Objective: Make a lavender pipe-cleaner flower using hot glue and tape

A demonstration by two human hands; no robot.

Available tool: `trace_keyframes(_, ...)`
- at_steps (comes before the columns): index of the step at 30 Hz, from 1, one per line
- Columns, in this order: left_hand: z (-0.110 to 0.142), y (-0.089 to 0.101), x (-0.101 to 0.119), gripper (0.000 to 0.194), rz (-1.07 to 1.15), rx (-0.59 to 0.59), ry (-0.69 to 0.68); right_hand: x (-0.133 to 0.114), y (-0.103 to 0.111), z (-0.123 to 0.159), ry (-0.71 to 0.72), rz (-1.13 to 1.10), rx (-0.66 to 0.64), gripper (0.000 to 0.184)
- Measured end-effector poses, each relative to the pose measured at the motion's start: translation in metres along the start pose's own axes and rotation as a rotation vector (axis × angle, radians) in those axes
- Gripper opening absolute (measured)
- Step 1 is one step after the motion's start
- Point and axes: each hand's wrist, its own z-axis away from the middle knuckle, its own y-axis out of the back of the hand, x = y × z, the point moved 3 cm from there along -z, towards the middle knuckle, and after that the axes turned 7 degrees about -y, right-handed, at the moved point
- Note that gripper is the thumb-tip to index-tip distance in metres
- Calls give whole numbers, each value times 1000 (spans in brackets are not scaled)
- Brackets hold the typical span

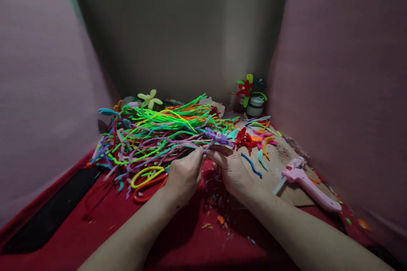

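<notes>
Both hands meet at the middle of the table around a purple pipe-cleaner flower (pixel 219 137). My left hand (pixel 186 171) is closed, its thumb and fingertips pinching the flower's stem end. Against the flower's underside, my right hand (pixel 233 169) has its fingers bent and pressed together, partly hidden behind the petals. Just left of my left hand lie scissors (pixel 149 183) with yellow and red handles. A heap of coloured pipe cleaners (pixel 159 133) spreads behind the hands. To the right, red pipe-cleaner petals (pixel 244 139) and a short blue piece (pixel 252 165) rest on cardboard (pixel 270 182).
A pink glue gun (pixel 308 184) lies on the cardboard's right side. At left is a black flat object (pixel 54 207). A small pot (pixel 255 106) with pipe-cleaner flowers stands at the back, and a pale yellow flower (pixel 149 99) sits behind the heap. Scraps dot the red cloth (pixel 178 245).
</notes>
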Motion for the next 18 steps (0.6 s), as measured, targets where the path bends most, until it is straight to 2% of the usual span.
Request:
trace_keyframes(3,-1,3,-1,14,1,40,-12,-2,-4,1,7,1,-49,15)
trace_keyframes(10,-3,8,0,10,103,97,62,-7,-6,1,-11,78,-61,16)
trace_keyframes(14,-6,11,0,13,258,83,204,-11,-6,2,18,46,-98,11)
trace_keyframes(18,-8,10,1,17,574,25,416,-8,0,0,-1,27,-19,13)
